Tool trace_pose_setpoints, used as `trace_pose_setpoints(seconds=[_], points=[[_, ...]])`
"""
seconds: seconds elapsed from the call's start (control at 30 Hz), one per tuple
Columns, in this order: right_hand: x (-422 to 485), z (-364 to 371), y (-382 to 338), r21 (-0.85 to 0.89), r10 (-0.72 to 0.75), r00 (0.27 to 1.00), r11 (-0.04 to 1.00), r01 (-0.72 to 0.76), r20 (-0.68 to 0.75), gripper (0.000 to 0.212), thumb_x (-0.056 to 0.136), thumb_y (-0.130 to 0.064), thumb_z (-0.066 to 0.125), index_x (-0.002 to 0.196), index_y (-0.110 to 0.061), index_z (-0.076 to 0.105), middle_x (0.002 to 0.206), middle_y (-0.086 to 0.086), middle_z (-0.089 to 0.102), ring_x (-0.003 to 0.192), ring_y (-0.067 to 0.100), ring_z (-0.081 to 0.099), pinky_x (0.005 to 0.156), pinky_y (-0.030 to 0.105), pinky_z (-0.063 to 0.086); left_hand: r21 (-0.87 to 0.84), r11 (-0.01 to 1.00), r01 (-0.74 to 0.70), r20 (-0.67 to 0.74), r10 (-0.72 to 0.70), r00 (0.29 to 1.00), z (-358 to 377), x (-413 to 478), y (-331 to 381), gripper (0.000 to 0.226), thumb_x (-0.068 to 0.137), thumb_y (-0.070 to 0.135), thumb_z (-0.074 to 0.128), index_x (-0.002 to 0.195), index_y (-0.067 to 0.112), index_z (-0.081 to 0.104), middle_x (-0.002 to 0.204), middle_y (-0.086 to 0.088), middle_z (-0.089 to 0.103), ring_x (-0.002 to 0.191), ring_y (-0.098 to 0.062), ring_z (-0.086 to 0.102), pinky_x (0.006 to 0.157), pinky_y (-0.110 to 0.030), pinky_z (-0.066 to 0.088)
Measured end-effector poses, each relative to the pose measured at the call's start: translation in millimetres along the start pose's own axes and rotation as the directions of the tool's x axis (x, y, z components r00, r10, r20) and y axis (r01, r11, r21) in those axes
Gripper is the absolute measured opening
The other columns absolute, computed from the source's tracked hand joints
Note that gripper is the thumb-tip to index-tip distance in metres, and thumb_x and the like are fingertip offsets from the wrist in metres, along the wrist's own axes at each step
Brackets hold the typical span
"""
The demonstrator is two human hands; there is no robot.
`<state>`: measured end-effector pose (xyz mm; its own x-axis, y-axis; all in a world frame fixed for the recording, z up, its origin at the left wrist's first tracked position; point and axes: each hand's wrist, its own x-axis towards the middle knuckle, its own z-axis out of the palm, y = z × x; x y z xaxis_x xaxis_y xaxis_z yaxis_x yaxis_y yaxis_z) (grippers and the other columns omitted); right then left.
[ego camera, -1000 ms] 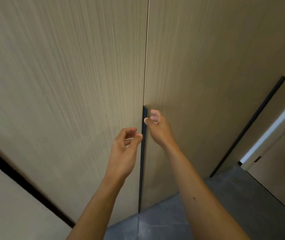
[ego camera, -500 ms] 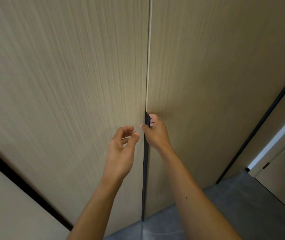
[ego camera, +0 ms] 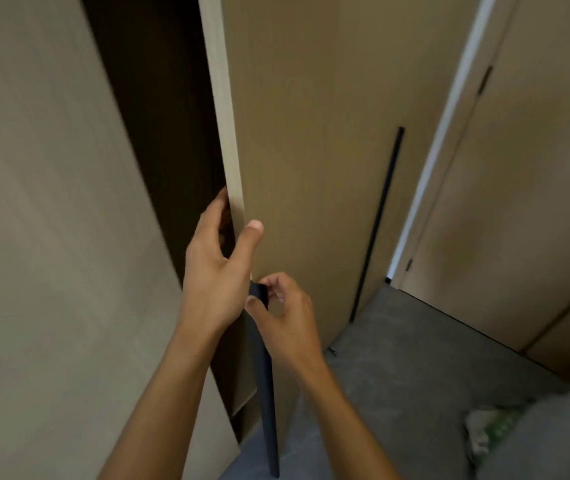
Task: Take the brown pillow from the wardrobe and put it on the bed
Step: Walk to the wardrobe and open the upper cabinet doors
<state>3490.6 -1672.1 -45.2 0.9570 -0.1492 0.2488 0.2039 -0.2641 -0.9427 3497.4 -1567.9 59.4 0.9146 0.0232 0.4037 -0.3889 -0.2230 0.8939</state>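
Note:
The beige wardrobe door (ego camera: 297, 161) on the right stands partly open, with a dark gap (ego camera: 165, 133) beside it. My left hand (ego camera: 217, 271) grips the door's pale edge, fingers behind it and thumb on the front. My right hand (ego camera: 283, 317) pinches the top of the long black handle (ego camera: 264, 382) on the same door. The inside of the wardrobe is too dark to make out, and no brown pillow shows. A grey bed corner (ego camera: 546, 441) lies at the lower right.
The left wardrobe door (ego camera: 51, 237) stays closed. Another wardrobe door with a black handle (ego camera: 377, 223) stands further right. A room door (ego camera: 532, 188) stands beyond it. Grey floor (ego camera: 415, 368) runs between wardrobe and bed. A greenish cloth (ego camera: 487, 427) lies on the bed.
The right door has swung open toward me, exposing a dark gap. My left hand moved onto the door's edge; my right hand stayed on the handle. The view turned right.

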Motion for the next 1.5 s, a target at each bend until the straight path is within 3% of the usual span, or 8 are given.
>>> trace_pose_setpoints(seconds=[0.33,0.53,0.6,0.7,0.83,1.03,1.17,1.5], points=[[-23,-76,4,-0.160,-0.062,0.938,0.987,0.008,-0.340,0.028,0.083,-0.055,0.072,0.080,-0.033,0.056,0.078,-0.009,0.062,0.076,0.011,0.062,0.067,0.027,0.053,-0.024,0.982,-0.186,0.266,0.186,0.946,56,-10,29,0.059,0.097,0.060,0.040,0.142,0.026,0.059,0.138,0.005,0.064,0.128,-0.006,0.059,0.108,-0.042,0.051],[-24,-99,-7,-0.264,-0.212,0.843,0.961,0.088,-0.494,0.033,0.089,-0.047,0.071,0.111,-0.025,0.060,0.103,-0.008,0.059,0.099,0.011,0.059,0.088,0.042,0.052,-0.035,0.965,-0.261,0.476,0.246,0.844,71,1,40,0.070,0.098,0.064,0.028,0.100,0.006,0.068,0.109,-0.020,0.068,0.094,-0.024,0.066,0.088,-0.037,0.054],[-24,-102,-9,-0.264,-0.206,0.814,0.962,0.067,-0.544,0.039,0.091,-0.042,0.069,0.121,-0.020,0.059,0.109,-0.005,0.059,0.102,0.016,0.059,0.088,0.045,0.052,-0.026,0.955,-0.294,0.526,0.264,0.808,78,6,44,0.072,0.100,0.064,0.025,0.102,0.007,0.068,0.110,-0.013,0.068,0.085,-0.006,0.062,0.083,-0.022,0.049],[-22,-104,-8,-0.298,-0.214,0.755,0.954,0.026,-0.619,0.054,0.090,-0.033,0.068,0.139,-0.016,0.051,0.119,-0.001,0.059,0.107,0.021,0.058,0.092,0.047,0.051,0.002,0.922,-0.388,0.592,0.312,0.743,92,17,51,0.073,0.106,0.055,0.023,0.121,0.002,0.071,0.145,-0.002,0.053,0.107,0.033,0.043,0.088,0.006,0.027],[-19,-109,-1,-0.331,-0.205,0.708,0.943,-0.042,-0.675,0.089,0.091,-0.025,0.069,0.164,-0.026,0.018,0.156,0.003,0.041,0.144,0.018,0.040,0.117,0.048,0.039,-0.002,0.874,-0.486,0.694,0.351,0.629,107,43,69,0.077,0.099,0.055,0.019,0.138,0.007,0.065,0.174,0.000,0.017,0.156,0.001,0.013,0.103,0.008,0.007],[-4,-131,5,-0.455,-0.257,0.675,0.881,-0.131,-0.692,0.108,0.086,-0.029,0.066,0.166,-0.032,-0.007,0.166,0.002,0.021,0.152,0.024,0.029,0.121,0.055,0.031,-0.098,0.697,-0.711,0.629,0.597,0.498,141,88,116,0.059,0.109,0.044,0.027,0.158,0.014,0.039,0.175,-0.010,0.007,0.161,-0.016,0.003,0.119,-0.008,0.002],[13,-151,7,-0.484,-0.259,0.631,0.849,-0.212,-0.731,0.113,0.084,-0.026,0.071,0.167,-0.021,-0.006,0.166,0.011,0.021,0.150,0.033,0.031,0.123,0.049,0.028,-0.075,0.620,-0.781,0.694,0.595,0.405,169,101,122,0.061,0.109,0.047,0.029,0.160,0.014,0.034,0.175,-0.010,-0.005,0.162,-0.024,-0.002,0.130,-0.039,0.009],[56,-222,23,-0.471,-0.198,0.580,0.802,-0.368,-0.790,0.114,0.087,-0.028,0.078,0.167,-0.011,-0.001,0.159,0.019,0.032,0.141,0.038,0.041,0.116,0.044,0.033,0.082,0.555,-0.828,0.773,0.488,0.405,241,110,138,0.072,0.106,0.061,0.027,0.166,0.022,0.018,0.173,-0.005,-0.023,0.160,-0.025,-0.015,0.127,-0.057,0.014]])
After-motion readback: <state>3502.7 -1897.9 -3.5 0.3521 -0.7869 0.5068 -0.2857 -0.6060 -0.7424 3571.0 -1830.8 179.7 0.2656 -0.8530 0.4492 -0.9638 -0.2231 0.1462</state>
